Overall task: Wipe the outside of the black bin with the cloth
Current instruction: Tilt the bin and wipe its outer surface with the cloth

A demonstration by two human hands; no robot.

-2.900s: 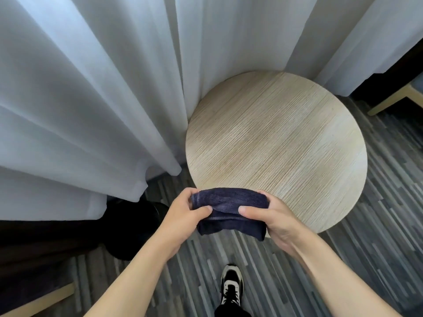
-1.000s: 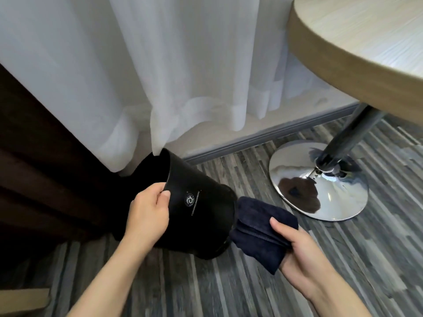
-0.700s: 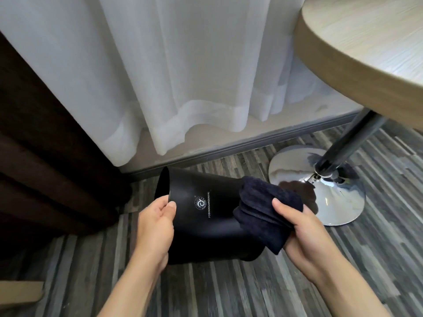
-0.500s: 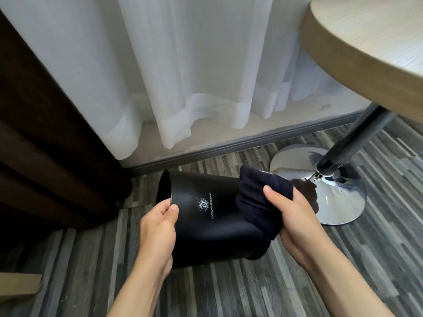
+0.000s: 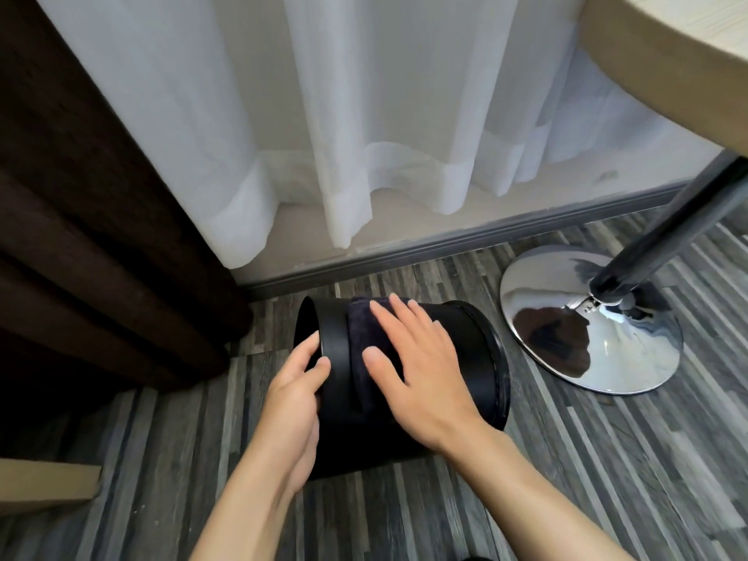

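The black bin (image 5: 469, 358) lies on its side over the striped floor, its open mouth facing left and its base to the right. My left hand (image 5: 297, 382) grips the rim at the mouth, thumb on the outer wall. A dark blue cloth (image 5: 366, 330) is draped over the top of the bin's wall near the rim. My right hand (image 5: 421, 358) presses flat on the cloth with fingers spread, covering much of it.
A chrome pedestal base (image 5: 587, 321) and dark pole of the round wooden table (image 5: 664, 54) stand to the right. White sheer curtains (image 5: 364, 115) hang behind, a dark brown curtain (image 5: 81, 196) on the left. A wooden furniture leg (image 5: 44, 485) sits at lower left.
My right hand has slid the cloth from near the bin's base leftwards to its rim end and flattened on it. The bin has turned, so its printed logo no longer shows.
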